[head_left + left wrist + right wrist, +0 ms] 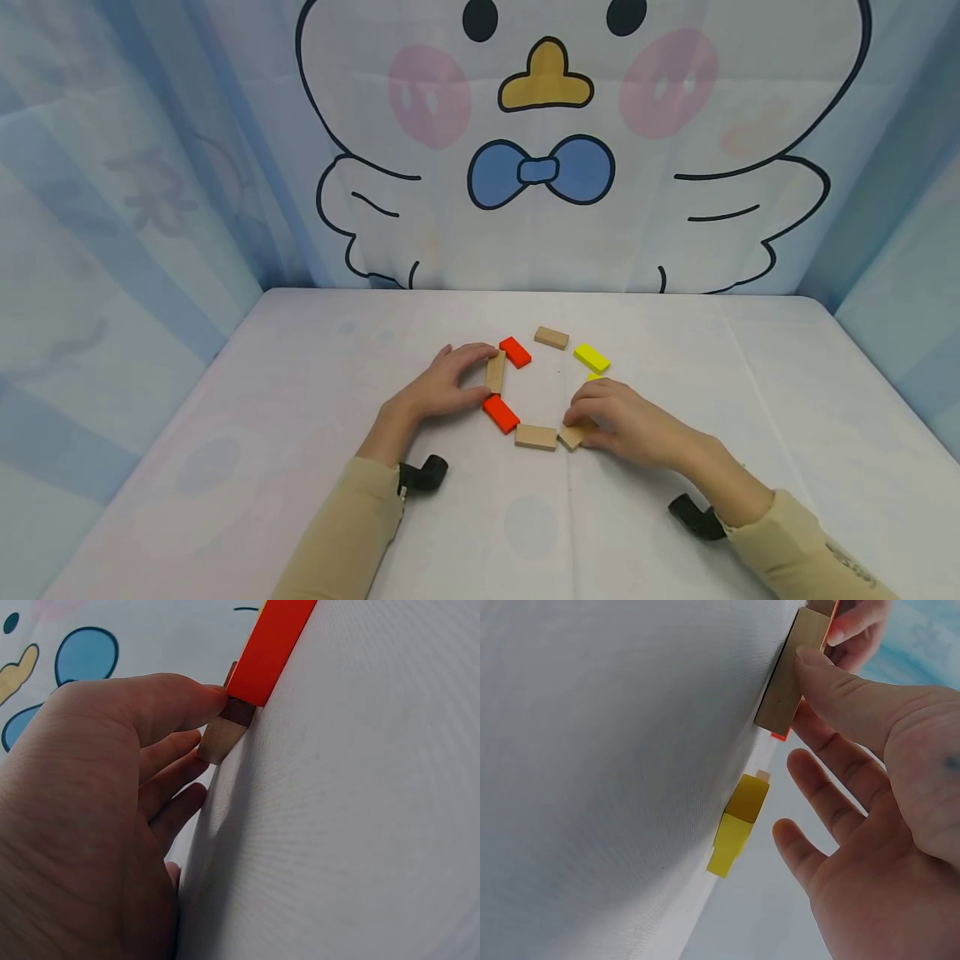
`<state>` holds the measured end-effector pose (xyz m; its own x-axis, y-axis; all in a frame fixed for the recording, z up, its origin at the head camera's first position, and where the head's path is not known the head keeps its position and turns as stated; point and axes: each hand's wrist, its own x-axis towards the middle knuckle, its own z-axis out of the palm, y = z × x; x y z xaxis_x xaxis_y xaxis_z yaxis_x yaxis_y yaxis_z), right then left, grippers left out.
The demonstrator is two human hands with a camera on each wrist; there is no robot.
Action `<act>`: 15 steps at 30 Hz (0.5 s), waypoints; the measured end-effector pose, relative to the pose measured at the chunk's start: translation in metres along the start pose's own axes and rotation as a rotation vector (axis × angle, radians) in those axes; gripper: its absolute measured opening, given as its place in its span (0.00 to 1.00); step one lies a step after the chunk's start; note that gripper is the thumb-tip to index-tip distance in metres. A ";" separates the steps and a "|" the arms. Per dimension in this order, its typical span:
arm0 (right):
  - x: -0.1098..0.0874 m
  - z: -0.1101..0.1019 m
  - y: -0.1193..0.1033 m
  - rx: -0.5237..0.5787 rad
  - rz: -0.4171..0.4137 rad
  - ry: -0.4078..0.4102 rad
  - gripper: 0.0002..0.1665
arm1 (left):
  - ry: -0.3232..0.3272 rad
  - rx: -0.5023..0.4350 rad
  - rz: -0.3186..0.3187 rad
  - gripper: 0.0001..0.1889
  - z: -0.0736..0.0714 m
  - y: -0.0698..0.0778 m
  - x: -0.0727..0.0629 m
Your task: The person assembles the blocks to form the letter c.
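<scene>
On the table, wooden blocks form a rough ring. My left hand pinches a plain wooden block on the ring's left side, thumb at its near end and fingers at its far end. One red block lies just below it, another red block above. At the lower right my right hand grips a second plain block; its thumb presses one side in the right wrist view. Beside that block lies a third plain block. A yellow block is partly hidden by the right hand in the head view.
Another yellow block and a plain block lie on the far side of the ring. A white cloth covers the table. Behind stands a curtain printed with a cartoon figure. Black wrist-worn pieces project near both sleeves.
</scene>
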<state>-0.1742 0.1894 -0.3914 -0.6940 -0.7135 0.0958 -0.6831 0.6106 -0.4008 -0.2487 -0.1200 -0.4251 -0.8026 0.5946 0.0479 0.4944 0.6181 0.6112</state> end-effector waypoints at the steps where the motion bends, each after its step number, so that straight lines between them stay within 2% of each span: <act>1: 0.000 0.000 0.000 0.000 -0.002 0.001 0.15 | 0.000 -0.001 0.000 0.32 0.000 0.000 0.000; 15: 0.000 0.001 0.001 0.004 -0.008 0.004 0.16 | -0.001 -0.002 0.009 0.32 0.000 0.000 0.000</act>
<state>-0.1751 0.1897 -0.3931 -0.6898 -0.7167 0.1027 -0.6873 0.6037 -0.4039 -0.2487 -0.1205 -0.4249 -0.7976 0.6010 0.0524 0.5011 0.6116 0.6122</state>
